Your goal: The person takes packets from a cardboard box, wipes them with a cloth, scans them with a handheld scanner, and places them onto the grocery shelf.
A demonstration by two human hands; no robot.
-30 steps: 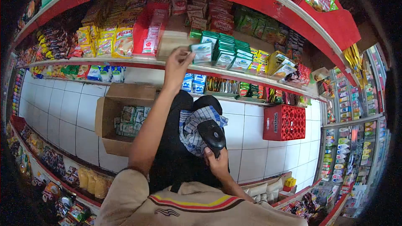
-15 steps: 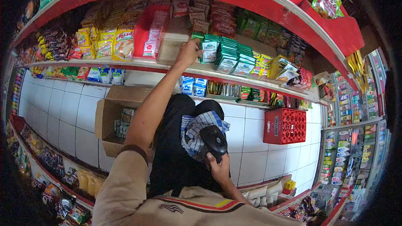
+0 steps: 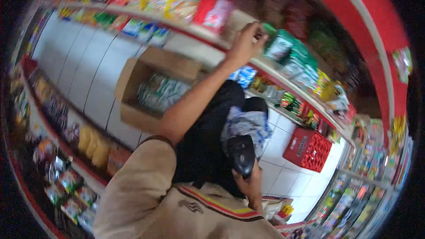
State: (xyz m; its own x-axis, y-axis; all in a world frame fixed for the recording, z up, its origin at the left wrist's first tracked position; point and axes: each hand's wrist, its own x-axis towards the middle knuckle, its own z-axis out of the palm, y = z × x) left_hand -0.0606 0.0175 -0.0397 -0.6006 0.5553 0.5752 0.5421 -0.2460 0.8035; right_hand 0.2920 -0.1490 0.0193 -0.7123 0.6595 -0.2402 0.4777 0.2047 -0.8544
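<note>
My left hand (image 3: 248,40) is raised at the shelf edge, its fingers curled and smeared by motion. Just right of its fingertips stand green-and-white sachets (image 3: 280,48) in stacked rows; whether anything is between the fingers cannot be made out. In my lap, my right hand (image 3: 250,180) grips a black handheld scanner (image 3: 242,156) by its lower end. A blue-and-white checked cloth (image 3: 248,126) lies on my leg behind the scanner. Beneath my left arm an opened cardboard box (image 3: 128,89) holds many similar green-and-white sachets (image 3: 160,92).
A red bottle crate (image 3: 305,150) stands on the white tiled floor (image 3: 99,77) at right. Yellow packets (image 3: 175,1) and a red display box (image 3: 207,6) fill the shelf further left. Another stocked shelf (image 3: 79,150) runs behind me at lower left.
The view has swung left, so shelf and box sit further right in it. My left hand has drawn slightly back from the sachets. My right hand keeps holding the scanner.
</note>
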